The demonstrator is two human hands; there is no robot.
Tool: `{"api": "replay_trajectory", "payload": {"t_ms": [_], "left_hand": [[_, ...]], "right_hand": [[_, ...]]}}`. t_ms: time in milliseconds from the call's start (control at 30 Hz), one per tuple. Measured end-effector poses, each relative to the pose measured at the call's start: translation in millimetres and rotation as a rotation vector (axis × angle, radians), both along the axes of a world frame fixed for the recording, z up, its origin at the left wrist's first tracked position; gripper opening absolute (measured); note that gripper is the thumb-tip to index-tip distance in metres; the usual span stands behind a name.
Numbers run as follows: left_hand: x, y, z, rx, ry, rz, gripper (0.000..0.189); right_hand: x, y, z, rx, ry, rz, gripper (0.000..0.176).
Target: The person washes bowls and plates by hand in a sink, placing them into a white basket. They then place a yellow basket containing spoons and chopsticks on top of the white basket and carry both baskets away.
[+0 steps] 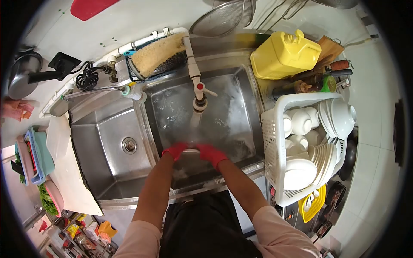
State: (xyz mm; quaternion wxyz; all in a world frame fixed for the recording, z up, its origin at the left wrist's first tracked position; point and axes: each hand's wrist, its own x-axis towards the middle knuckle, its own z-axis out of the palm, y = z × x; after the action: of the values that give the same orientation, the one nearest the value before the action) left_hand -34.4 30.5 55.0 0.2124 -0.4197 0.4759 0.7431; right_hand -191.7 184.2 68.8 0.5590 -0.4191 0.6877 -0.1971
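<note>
Both of my hands wear red gloves and are low in the right sink basin [238,161], below the running tap [197,101]. Between them shows the pale curved rim of a white dish [190,151]; the rest of it is hidden by water and gloves. My left hand [175,151] grips its left side, fingers closed and smeared by motion. On the opposite side my right hand [212,155] is closed at the rim. Water streams down just beyond the dish, and the basin holds cloudy, rippling water.
Right of the sink stands a white plastic basket [272,150] of white bowls and plates, with a yellow jerrycan [284,56] behind. The left basin [114,148] has a drain. A sponge-like scrubber [157,53] sits in a rack behind the tap. A strainer [223,19] hangs at the back.
</note>
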Motion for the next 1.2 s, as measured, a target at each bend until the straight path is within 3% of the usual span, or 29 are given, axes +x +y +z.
{"api": "replay_trajectory", "payload": {"t_ms": [100,200,300,433,533,633,667,733,800,900,1000,1100,1200], "left_hand": [[-8,0,9,-0.121,-0.184,-0.063,0.038],[-21,-20,-19,-0.478,-0.173,-0.698,0.036],[-10,-6,-19,-0.961,-0.260,-1.070,0.036],[-2,7,-13,-1.005,-0.417,-0.889,0.029],[-12,0,-12,-1.046,-0.463,-0.838,0.027],[-13,-7,-49,-1.110,-0.417,-0.693,0.026],[-3,-13,-84,-1.158,-0.385,-0.652,0.026],[0,-19,-96,-1.270,-0.403,-0.840,0.025],[-1,-16,-93,-1.366,-0.491,-1.318,0.024],[2,-2,-53,-1.335,-0.435,-1.462,0.023],[-6,11,-25,-1.169,-0.465,-1.310,0.023],[-9,5,-43,-1.312,-0.317,-1.236,0.021],[-7,-3,-84,-1.593,-0.008,-0.906,0.016]], "right_hand": [[7,3,1,0.001,0.018,0.046,0.054],[3,-6,8,0.036,0.114,0.082,0.055],[13,-9,21,0.049,0.195,0.058,0.054],[22,3,12,-0.276,0.230,-0.014,0.048],[3,-9,7,-0.126,0.138,0.129,0.052],[-16,-2,6,0.100,0.052,0.013,0.053],[-20,12,-22,0.136,-0.048,-0.135,0.049],[-35,27,-19,0.222,-0.359,-0.464,0.046],[-45,40,12,0.272,-0.609,-0.695,0.043],[-58,47,18,0.342,-0.602,-0.750,0.044],[-67,45,-34,0.338,-0.570,-0.766,0.042],[-71,46,-72,0.275,-0.520,-0.809,0.042],[-75,45,-66,0.174,-0.364,-0.850,0.045]]}}
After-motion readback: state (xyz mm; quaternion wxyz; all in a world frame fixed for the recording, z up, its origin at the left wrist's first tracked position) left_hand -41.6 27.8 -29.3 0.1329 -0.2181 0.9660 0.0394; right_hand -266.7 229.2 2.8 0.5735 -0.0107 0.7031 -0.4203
